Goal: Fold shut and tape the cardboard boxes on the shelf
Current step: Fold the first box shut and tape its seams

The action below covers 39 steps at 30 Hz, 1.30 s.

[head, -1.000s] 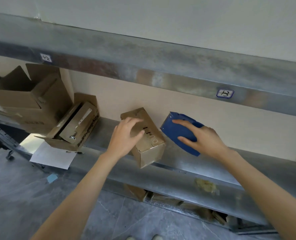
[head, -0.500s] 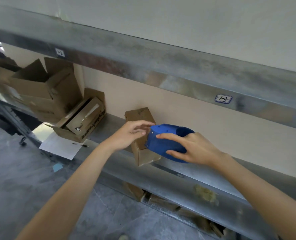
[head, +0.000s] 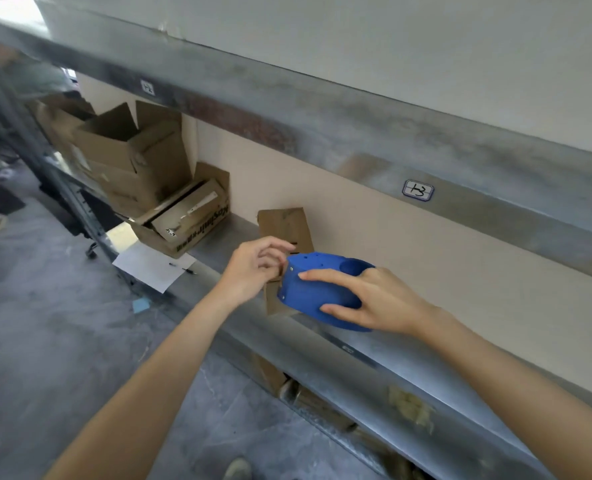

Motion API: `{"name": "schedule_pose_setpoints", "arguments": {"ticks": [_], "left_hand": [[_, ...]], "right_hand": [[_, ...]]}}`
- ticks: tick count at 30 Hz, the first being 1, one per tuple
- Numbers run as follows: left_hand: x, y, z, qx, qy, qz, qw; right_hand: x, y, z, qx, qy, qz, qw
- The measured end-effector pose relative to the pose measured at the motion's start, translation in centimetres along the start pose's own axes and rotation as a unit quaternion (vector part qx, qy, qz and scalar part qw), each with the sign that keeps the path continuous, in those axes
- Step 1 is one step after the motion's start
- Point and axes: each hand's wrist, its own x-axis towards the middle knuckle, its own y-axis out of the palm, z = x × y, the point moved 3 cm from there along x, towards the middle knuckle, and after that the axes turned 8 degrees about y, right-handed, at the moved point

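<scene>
- Gripping the blue tape dispenser (head: 322, 292), the right hand (head: 377, 303) is closest to me, its fingers spread wide across the dispenser's side.
- The left hand (head: 253, 268) sits at the dispenser's nose with its fingertips bunched together. I can't tell whether they pinch a tape end or the cardboard, because no tape shows.
- Just behind both hands, the small cardboard box (head: 284, 225) stands on the shelf (head: 356, 346) near the front lip. Its top looks folded down and its lower half is masked by the dispenser.
- My read is that folding is done on this box and taping is about to start. The next move calls for the tape end stuck onto the top seam, the left hand steadying the box, then one straight pull across.
- Further left, a tilted box (head: 190, 223) leans against the larger open boxes (head: 131, 157), whose flaps are up, so I judge those are waiting. A sheet of paper (head: 152, 266) overhangs the shelf edge in front of them.
- The far left is blurred, and whatever sits on the lower shelf is cut off by the rail.
</scene>
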Motion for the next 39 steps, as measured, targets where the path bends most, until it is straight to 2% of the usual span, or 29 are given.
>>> {"name": "schedule_pose_setpoints", "arguments": {"ticks": [8,13,23,39], "left_hand": [[-2.2,-1.1,0.4,0.025,0.004,-0.04,0.999],[-3.9,-5.4,3.0,0.073,-0.049,-0.093,0.992],[-4.4,-3.2,5.4,0.009,-0.083,-0.076,0.994],[-1.9,-1.5,7.6,0.043,-0.052,-0.052,0.996]], "right_hand": [[-0.5,-0.3,-0.5,0.023,-0.02,0.022,0.999],[-2.3,-0.3,-2.7,0.024,0.017,0.023,0.999],[-3.0,0.8,-4.1,0.035,0.053,0.047,0.997],[-2.1,2.0,-4.1,0.024,0.11,0.055,0.992]]}}
